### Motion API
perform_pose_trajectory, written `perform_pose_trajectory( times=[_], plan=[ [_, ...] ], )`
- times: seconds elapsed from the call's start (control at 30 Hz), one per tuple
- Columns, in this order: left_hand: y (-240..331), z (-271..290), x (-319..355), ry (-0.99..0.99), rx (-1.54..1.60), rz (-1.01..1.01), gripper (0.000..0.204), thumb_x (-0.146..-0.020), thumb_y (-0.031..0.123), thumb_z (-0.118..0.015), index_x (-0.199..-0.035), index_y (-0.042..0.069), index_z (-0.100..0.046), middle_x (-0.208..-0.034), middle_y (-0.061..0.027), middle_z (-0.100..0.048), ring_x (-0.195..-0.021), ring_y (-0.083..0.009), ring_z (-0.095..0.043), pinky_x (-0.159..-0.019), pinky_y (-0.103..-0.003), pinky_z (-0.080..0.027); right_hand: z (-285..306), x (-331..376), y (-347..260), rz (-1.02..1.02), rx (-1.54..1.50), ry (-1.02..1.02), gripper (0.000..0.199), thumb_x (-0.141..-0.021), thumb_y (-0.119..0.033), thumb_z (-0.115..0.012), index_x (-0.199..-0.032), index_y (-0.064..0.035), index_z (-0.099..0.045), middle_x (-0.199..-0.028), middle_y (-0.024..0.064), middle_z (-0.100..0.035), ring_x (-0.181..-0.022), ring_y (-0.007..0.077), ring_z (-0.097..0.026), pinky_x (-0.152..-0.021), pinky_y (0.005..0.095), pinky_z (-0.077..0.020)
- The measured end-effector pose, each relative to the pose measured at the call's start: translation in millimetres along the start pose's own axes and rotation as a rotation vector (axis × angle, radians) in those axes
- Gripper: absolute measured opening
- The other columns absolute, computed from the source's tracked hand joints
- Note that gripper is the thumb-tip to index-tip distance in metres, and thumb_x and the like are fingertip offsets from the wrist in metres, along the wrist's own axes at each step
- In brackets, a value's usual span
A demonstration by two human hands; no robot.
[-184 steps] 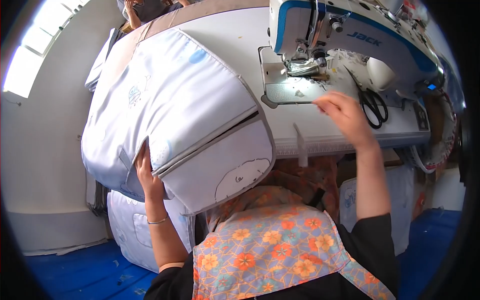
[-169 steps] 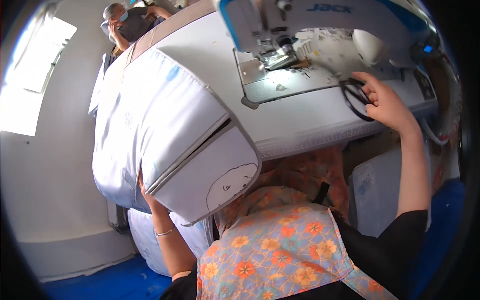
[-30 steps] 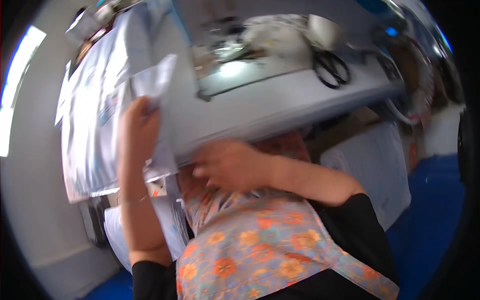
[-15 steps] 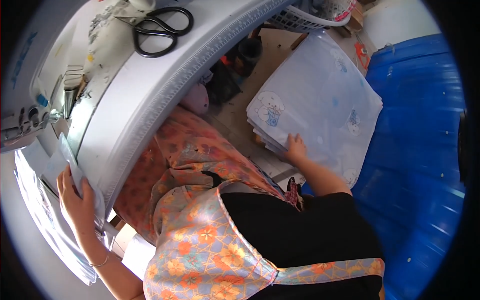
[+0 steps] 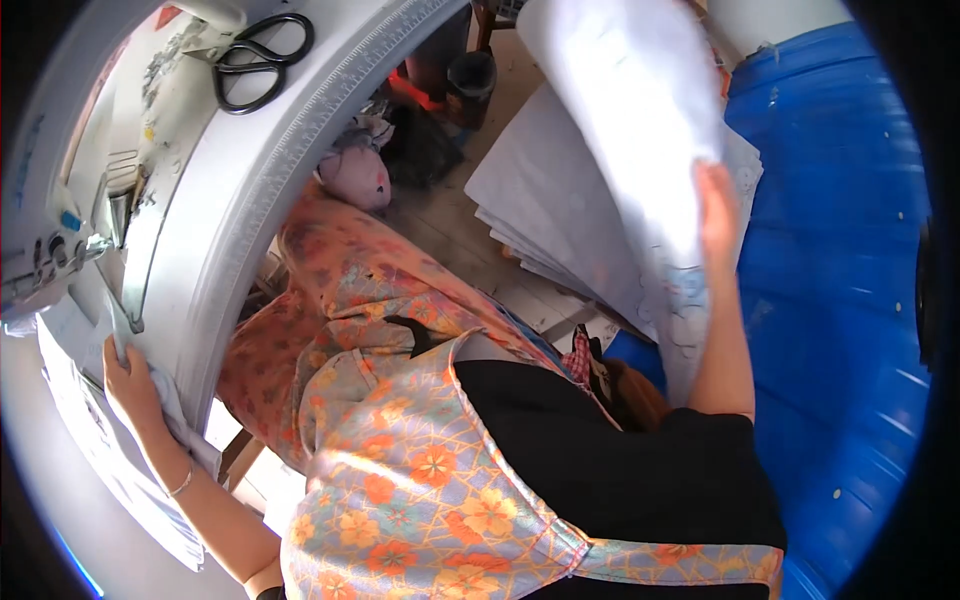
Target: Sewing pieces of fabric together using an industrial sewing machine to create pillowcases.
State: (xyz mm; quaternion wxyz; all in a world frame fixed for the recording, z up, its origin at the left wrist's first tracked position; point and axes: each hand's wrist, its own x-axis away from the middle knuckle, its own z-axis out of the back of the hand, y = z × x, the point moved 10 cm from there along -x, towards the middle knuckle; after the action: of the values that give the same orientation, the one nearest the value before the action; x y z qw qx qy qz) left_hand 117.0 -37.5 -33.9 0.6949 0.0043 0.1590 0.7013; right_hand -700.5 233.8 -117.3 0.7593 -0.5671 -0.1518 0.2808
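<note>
Head view: the right hand (image 5: pixel 717 213), fingers closed on a panel (image 5: pixel 635 110), should clear the stack (image 5: pixel 540 185) gently while the left hand (image 5: pixel 136 392) pinches the cloth (image 5: pixel 176 410).

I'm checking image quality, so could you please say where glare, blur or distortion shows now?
Head view: glare washes out the white fabric panel in the right hand, its edges softly blurred; head view: fisheye curvature bends the ruler strip.
</note>
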Motion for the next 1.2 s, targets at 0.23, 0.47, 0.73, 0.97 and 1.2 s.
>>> perform_pose_trajectory(
  times=[0.23, 0.47, 0.73, 0.97, 1.2],
  plan=[
    [-101.1, 0.3, 13.1, 0.034, 0.015, 0.106, 0.043, -0.093, 0.024, -0.060, -0.127, -0.001, -0.067, -0.103, -0.0222, -0.071, -0.089, -0.0321, -0.068, -0.084, -0.039, -0.052, -3.0, 29.2, -291.4, 0.934, 0.184, 0.324, 0.041, -0.099, -0.007, -0.057, -0.140, 0.0000, -0.058, -0.126, 0.0145, -0.063, -0.118, 0.0249, -0.060, -0.105, 0.0340, -0.0443],
    [-213.2, 60.4, 45.9, 0.186, 0.427, 0.415, 0.030, -0.093, 0.028, -0.062, -0.098, -0.001, -0.067, -0.080, -0.0042, -0.064, -0.074, -0.0170, -0.054, -0.068, -0.036, -0.044, -183.4, 95.0, -436.3, 1.063, -0.262, 0.449, 0.026, -0.093, -0.020, -0.071, -0.107, 0.0013, -0.066, -0.086, 0.0086, -0.068, -0.077, 0.0213, -0.065, -0.069, 0.0352, -0.0519],
    [-186.8, 243.2, 23.5, 0.678, 1.142, 0.355, 0.026, -0.096, 0.024, -0.064, -0.109, 0.002, -0.069, -0.091, -0.0035, -0.065, -0.086, -0.0139, -0.061, -0.074, -0.029, -0.050, -554.2, 496.1, -399.6, 1.099, -0.525, -0.841, 0.037, -0.099, -0.010, -0.049, -0.134, 0.0024, -0.055, -0.121, 0.0272, -0.063, -0.111, 0.0421, -0.062, -0.098, 0.0479, -0.0492],
    [-237.3, 273.3, 65.3, 0.690, 0.940, 0.413, 0.031, -0.096, 0.026, -0.063, -0.113, 0.001, -0.069, -0.095, -0.0039, -0.068, -0.086, -0.0136, -0.062, -0.076, -0.028, -0.050, -333.0, 453.0, -443.4, 1.358, -0.681, -1.697, 0.032, -0.091, -0.011, -0.070, -0.120, 0.0004, -0.066, -0.122, 0.0229, -0.069, -0.106, 0.0381, -0.070, -0.092, 0.0436, -0.0575],
    [-216.6, 245.7, 43.3, 0.655, 1.050, 0.279, 0.034, -0.095, 0.027, -0.062, -0.116, 0.001, -0.069, -0.091, -0.0011, -0.066, -0.080, -0.0101, -0.060, -0.071, -0.026, -0.048, -420.1, 311.8, -251.8, 1.480, 0.648, -1.030, 0.073, -0.072, -0.022, -0.084, -0.138, -0.0072, -0.056, -0.142, 0.0224, -0.050, -0.128, 0.0371, -0.051, -0.107, 0.0466, -0.0430]
  ],
)
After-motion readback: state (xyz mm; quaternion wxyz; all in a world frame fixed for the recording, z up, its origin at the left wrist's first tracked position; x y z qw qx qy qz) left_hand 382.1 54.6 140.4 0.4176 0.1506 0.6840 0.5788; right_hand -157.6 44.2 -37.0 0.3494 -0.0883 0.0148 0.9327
